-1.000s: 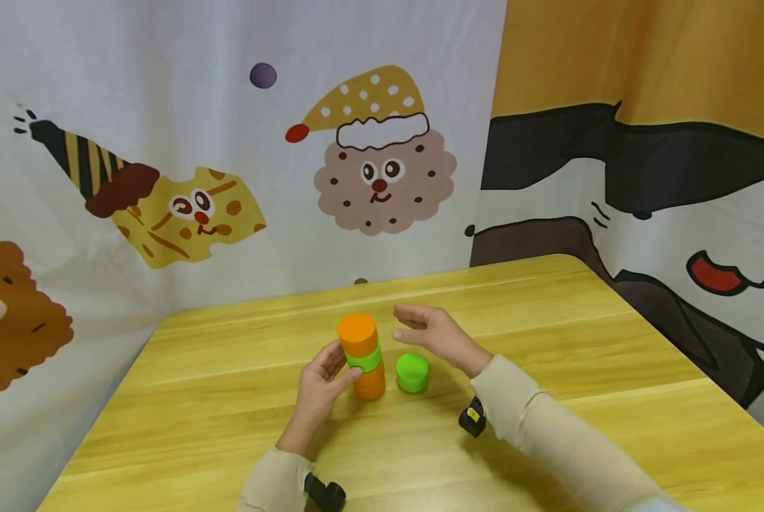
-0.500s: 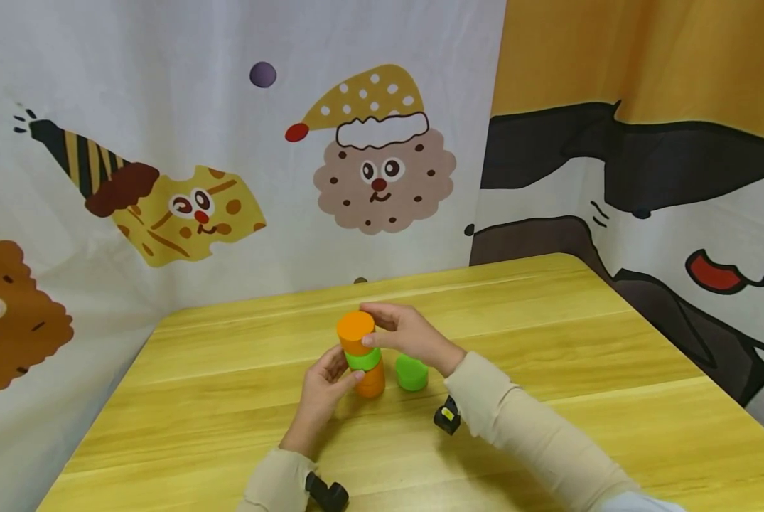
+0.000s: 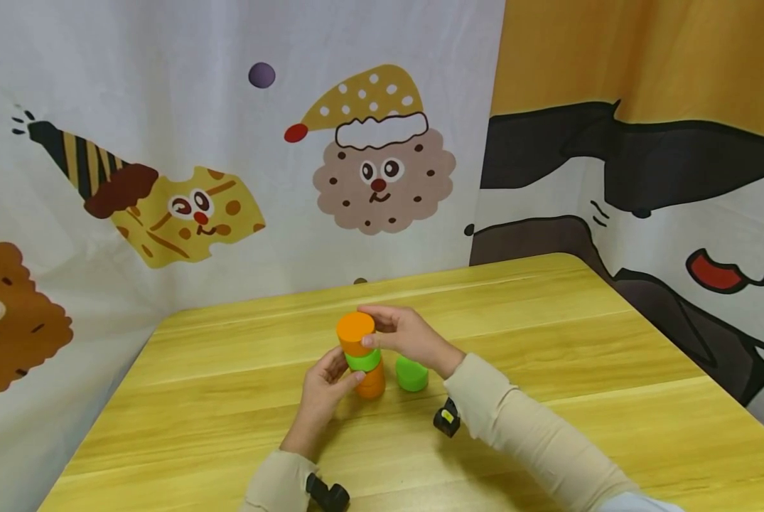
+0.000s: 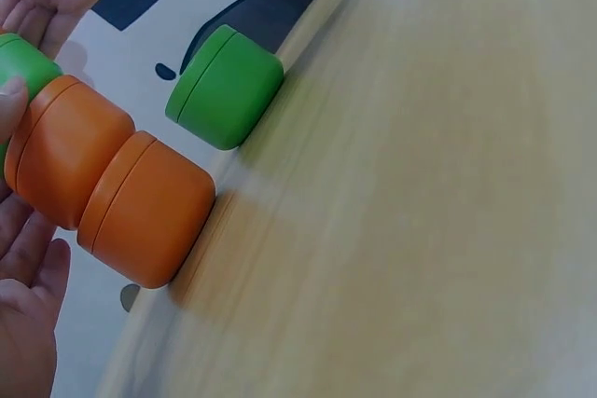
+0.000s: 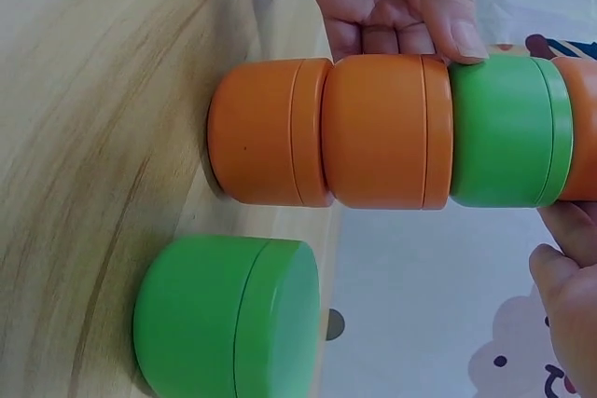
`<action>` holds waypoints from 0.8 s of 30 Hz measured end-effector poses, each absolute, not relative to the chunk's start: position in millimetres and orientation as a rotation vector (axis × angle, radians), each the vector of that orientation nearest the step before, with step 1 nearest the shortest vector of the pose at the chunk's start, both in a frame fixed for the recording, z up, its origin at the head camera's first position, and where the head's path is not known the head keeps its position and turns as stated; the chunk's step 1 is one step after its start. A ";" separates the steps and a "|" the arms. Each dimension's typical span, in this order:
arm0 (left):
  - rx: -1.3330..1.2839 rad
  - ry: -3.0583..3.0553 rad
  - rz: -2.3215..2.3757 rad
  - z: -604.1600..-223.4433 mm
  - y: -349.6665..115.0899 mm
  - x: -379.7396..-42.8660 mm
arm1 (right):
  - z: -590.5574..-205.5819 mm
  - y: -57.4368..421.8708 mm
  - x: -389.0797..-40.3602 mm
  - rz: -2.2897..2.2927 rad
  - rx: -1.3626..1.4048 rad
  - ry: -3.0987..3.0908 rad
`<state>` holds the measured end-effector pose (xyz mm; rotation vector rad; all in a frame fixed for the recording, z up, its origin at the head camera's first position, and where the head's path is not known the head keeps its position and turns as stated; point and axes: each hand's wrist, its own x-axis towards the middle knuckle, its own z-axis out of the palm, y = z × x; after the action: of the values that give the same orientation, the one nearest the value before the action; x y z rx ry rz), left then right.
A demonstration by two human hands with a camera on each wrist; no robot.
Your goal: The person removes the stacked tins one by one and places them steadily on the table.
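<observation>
A column of small round lidded jars stands upright on the table. Its two lowest jars [image 4: 154, 212] are orange, a green jar [image 5: 508, 130] sits above them, and an orange jar [image 3: 356, 328] is on top. My left hand [image 3: 323, 382] is at the left of the column, its thumb against the green jar near the seam below, its fingers round the back. My right hand [image 3: 415, 339] holds the top orange jar from the right, thumb in front and fingers behind. Just right of the column's base, a separate green jar [image 3: 412, 375] rests on the table.
The wooden table [image 3: 228, 398] reaches back to a curtain [image 3: 228, 85] printed with cartoon figures. A black wrist camera [image 3: 447, 418] hangs under the right forearm, and another camera [image 3: 327, 492] is strapped at the left wrist.
My right hand has come leftward from above the separate green jar to the column's top orange jar, then stayed there. The left hand and the jars look nearly unmoved.
</observation>
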<state>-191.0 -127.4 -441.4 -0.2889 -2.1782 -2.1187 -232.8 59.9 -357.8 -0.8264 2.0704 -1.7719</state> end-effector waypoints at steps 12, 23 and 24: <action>-0.298 -2.196 -2.074 -442.5 -128.4 -193.3 | -352.9 67.0 -232.5 -1.816 -0.793 2.138; -0.299 -2.212 -2.009 -445.3 -128.6 -192.7 | -358.6 91.7 -231.7 -1.893 -0.682 2.157; -0.306 -2.213 -2.003 -445.4 -128.6 -192.4 | -360.3 94.2 -231.9 -1.903 -0.679 2.151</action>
<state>-192.4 -128.6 -445.4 -0.3057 -2.2129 -2.0033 -231.9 94.2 -360.3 -0.6793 2.1513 -1.9026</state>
